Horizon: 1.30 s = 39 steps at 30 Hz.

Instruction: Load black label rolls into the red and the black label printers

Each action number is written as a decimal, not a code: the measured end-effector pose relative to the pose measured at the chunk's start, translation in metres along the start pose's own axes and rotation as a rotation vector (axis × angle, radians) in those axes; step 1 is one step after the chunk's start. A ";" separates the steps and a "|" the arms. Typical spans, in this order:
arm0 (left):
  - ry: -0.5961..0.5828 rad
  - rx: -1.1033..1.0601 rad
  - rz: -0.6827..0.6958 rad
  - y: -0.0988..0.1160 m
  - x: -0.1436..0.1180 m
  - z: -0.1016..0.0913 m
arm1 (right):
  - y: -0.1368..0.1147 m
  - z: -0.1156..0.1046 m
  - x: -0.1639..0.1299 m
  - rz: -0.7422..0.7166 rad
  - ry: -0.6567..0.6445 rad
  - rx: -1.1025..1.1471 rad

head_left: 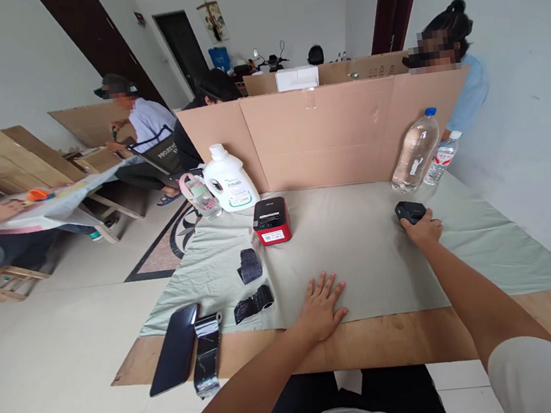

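My left hand [322, 308] lies flat near the front edge of the grey-green cloth [345, 245], fingers spread, holding nothing. At the right, my right hand [423, 227] grips a small black boxy device [409, 211] at the cloth; its exact kind I cannot make out. Left of my left hand are a partly unwound black roll [254, 304] and a dark strip roll [249, 266]. Farther left, a glossy black ribbon roll [208, 352] hangs over the table edge beside a dark phone or tablet [175, 349]. A red and black box-shaped device [272, 221] stands beyond the rolls.
A cardboard screen [337, 135] closes off the far side. Before it stand a white jug [229, 178], a pink-handled cup [204, 202], a large bottle [415, 152] and a smaller bottle [443, 159]. Other people sit beyond and at a table [65, 209] to the left.
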<state>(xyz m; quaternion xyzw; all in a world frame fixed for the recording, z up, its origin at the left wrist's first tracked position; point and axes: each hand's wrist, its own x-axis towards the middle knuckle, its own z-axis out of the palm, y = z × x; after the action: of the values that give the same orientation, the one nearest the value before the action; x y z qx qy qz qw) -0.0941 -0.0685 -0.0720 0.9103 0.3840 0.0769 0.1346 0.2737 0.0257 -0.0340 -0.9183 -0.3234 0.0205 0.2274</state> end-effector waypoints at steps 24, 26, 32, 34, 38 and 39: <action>0.350 -0.537 -0.231 -0.006 0.032 0.012 | -0.023 0.033 -0.264 -0.609 0.005 0.233; 0.333 -0.516 -0.252 -0.007 0.031 0.009 | -0.018 0.030 -0.267 -0.666 -0.007 0.194; 0.349 -0.533 -0.350 -0.008 0.037 -0.008 | -0.007 0.024 -0.267 -0.807 0.031 0.110; 0.330 -0.621 -0.471 -0.007 0.045 -0.015 | -0.005 0.024 -0.266 -0.850 0.045 0.105; 0.231 -0.917 -0.757 -0.008 0.062 -0.026 | -0.004 0.025 -0.260 -0.925 0.078 0.122; 0.201 -0.985 -0.801 -0.009 0.065 -0.029 | -0.004 0.025 -0.259 -0.950 0.084 0.122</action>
<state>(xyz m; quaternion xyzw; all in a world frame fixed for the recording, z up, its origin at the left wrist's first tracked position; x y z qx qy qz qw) -0.0622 -0.0100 -0.0453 0.5162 0.6246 0.2731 0.5185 0.0624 -0.1176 -0.0834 -0.6540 -0.6958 -0.1038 0.2781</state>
